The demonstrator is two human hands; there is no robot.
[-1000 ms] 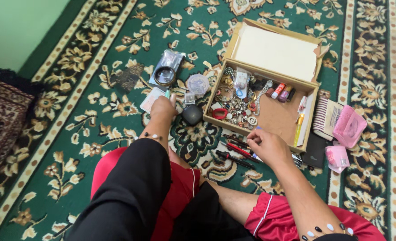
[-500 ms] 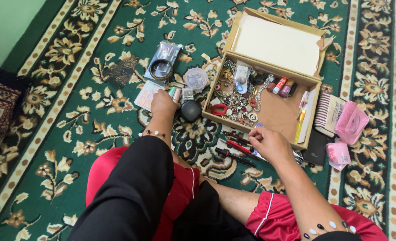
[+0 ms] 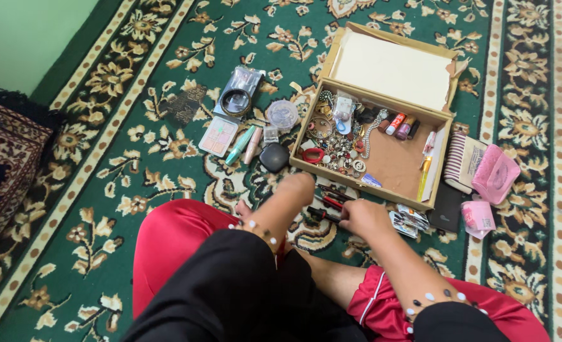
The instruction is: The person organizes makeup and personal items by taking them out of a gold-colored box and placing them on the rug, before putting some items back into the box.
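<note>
My left hand [image 3: 297, 186] hovers at the front wall of the open cardboard box [image 3: 364, 190], fingers curled downward and hidden from view. My right hand [image 3: 359, 218] lies curled over a bunch of red and black pens [image 3: 324, 206] on the carpet just in front of the box. The box holds a heap of jewellery [image 3: 335, 143], small bottles [image 3: 397, 125] and a yellow pen [image 3: 424, 173]. A green tube [image 3: 239, 146] and a pink tube [image 3: 252, 145] lie loose to the left, apart from both hands.
Left of the box lie a pastel palette [image 3: 218, 136], a black compact [image 3: 273, 157], a round clear container [image 3: 282, 114] and a bangle on a packet [image 3: 236, 101]. To the right are a striped pouch [image 3: 462, 163], pink pouch [image 3: 495, 177], black wallet [image 3: 447, 209] and foil packets [image 3: 407, 220].
My left hand let go of the tubes beside the palette and swung right to the box front. My right hand slid down and left onto the pens.
</note>
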